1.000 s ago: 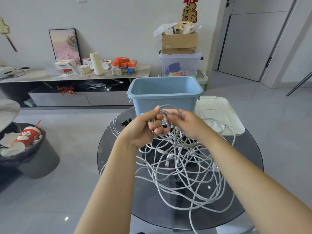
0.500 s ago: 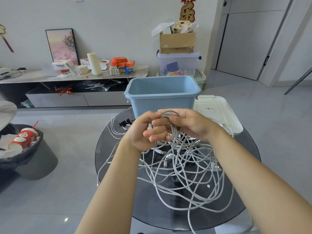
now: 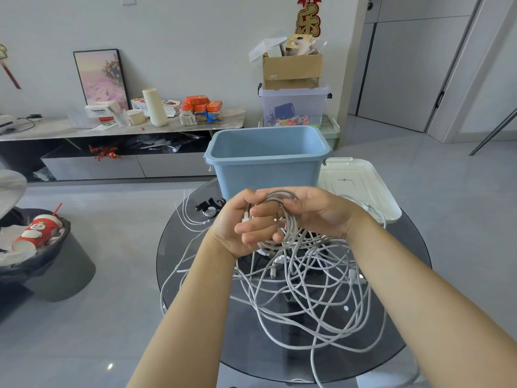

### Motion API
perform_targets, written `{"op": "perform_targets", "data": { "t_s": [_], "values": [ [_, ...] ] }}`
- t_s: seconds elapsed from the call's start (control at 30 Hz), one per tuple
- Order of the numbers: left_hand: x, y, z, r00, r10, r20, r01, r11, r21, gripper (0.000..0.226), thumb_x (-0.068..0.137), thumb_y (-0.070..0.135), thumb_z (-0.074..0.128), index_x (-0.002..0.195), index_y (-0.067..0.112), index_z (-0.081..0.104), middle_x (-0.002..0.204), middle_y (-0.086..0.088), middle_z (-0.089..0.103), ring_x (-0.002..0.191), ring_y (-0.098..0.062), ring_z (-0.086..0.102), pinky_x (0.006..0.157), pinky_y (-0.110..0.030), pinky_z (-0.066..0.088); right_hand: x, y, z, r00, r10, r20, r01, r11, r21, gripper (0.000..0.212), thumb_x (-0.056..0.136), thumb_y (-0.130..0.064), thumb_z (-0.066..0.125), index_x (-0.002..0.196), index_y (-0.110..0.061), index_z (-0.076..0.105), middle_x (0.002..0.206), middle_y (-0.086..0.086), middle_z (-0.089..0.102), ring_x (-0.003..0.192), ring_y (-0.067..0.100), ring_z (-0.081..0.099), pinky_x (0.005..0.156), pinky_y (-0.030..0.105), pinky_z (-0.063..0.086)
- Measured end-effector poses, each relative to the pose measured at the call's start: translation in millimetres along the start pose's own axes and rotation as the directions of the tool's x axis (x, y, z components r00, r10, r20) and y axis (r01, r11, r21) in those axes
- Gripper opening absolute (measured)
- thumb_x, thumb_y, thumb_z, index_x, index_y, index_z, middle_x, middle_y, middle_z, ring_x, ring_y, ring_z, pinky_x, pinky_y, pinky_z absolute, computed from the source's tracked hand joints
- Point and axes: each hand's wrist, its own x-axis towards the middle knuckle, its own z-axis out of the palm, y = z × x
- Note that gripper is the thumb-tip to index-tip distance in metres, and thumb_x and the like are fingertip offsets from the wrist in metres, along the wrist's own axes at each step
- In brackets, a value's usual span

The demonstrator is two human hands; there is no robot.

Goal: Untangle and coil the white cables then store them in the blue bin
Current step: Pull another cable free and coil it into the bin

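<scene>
A: Hands first. What did the left hand (image 3: 237, 228) have?

B: Fingers curled round a small coil of white cable (image 3: 282, 217), held above the round glass table (image 3: 405, 259). A white plug end showed just beside its fingers. Grip looked firm, not a loose drape.

A: And the right hand (image 3: 316, 212)?

B: Also curled, on the far side of the same coil, thumb and fingers wrapped over the top loops. The two hands were touching, knuckles nearly interlocked around the coil.

A: The remaining cable?

B: A loose tangle of white cables (image 3: 307, 289) lay on the glass below and toward the viewer from the hands. Strands ran up from it into the held coil. Some loops hung past the table's near edge.

A: The bin?

B: Blue bin (image 3: 265, 169) stood upright on the table's far side, directly beyond the hands, close but not touching them. Open top; I could see no cable inside from this angle. Its white lid (image 3: 361, 183) lay flat to the bin's right, a strand or two of cable across its near corner.

A: Anything else on the glass?

B: White cable ties (image 3: 190, 217) and a small black clip-like object (image 3: 209, 210), left of the hands. Could not identify the black piece further.
</scene>
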Motion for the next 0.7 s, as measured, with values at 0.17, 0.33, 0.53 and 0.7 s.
{"op": "perform_targets", "data": {
  "t_s": [0.17, 0.33, 0.53, 0.7],
  "values": [
    [4, 12, -9, 0.981, -0.031, -0.191, 0.076, 0.97, 0.231, 0.028, 0.088, 0.024, 0.055, 0.06, 0.018, 0.052, 0.036, 0.01, 0.04, 0.041, -0.01, 0.047, 0.078, -0.031, 0.054, 2, 3, -7, 0.947, -0.082, -0.31, 0.011, 0.974, -0.224, 0.032, 0.084, -0.011, 0.058, 0.114, -0.002, 0.061, 0.099, 0.009, 0.07, 0.094, 0.019, 0.064, 0.083, 0.026, 0.05],
    [4, 15, -5, 0.909, 0.059, -0.412, 0.117, 0.914, 0.389, 0.028, 0.101, 0.02, 0.038, 0.084, 0.004, 0.053, 0.052, 0.002, 0.042, 0.057, -0.016, 0.056, 0.087, -0.038, 0.045, 5, 1, -4, 0.883, -0.069, -0.463, -0.136, 0.908, -0.396, 0.02, 0.095, -0.005, 0.047, 0.107, 0.005, 0.061, 0.09, 0.01, 0.065, 0.084, 0.02, 0.06, 0.087, 0.035, 0.047],
    [12, 12, -8, 0.757, 0.378, -0.533, 0.313, 0.506, 0.804, 0.028, 0.101, 0.027, 0.041, 0.082, 0.012, 0.055, 0.062, 0.004, 0.048, 0.066, -0.016, 0.052, 0.074, -0.035, 0.041, 6, -5, 7, 0.857, 0.076, -0.509, -0.196, 0.963, -0.185, 0.021, 0.1, -0.012, 0.041, 0.084, -0.006, 0.054, 0.068, 0.003, 0.063, 0.057, 0.009, 0.063, 0.055, 0.022, 0.053],
    [16, 11, -8, 0.732, 0.336, -0.593, 0.138, 0.779, 0.612, 0.03, 0.103, 0.021, 0.037, 0.084, 0.01, 0.056, 0.057, 0.007, 0.047, 0.058, -0.013, 0.048, 0.068, -0.028, 0.043, 15, -2, 15, 0.805, 0.042, -0.592, -0.09, 0.995, -0.051, 0.045, 0.098, -0.046, 0.035, 0.092, -0.009, 0.059, 0.054, -0.005, 0.05, 0.052, 0.012, 0.049, 0.054, 0.026, 0.044]
  ]
}}
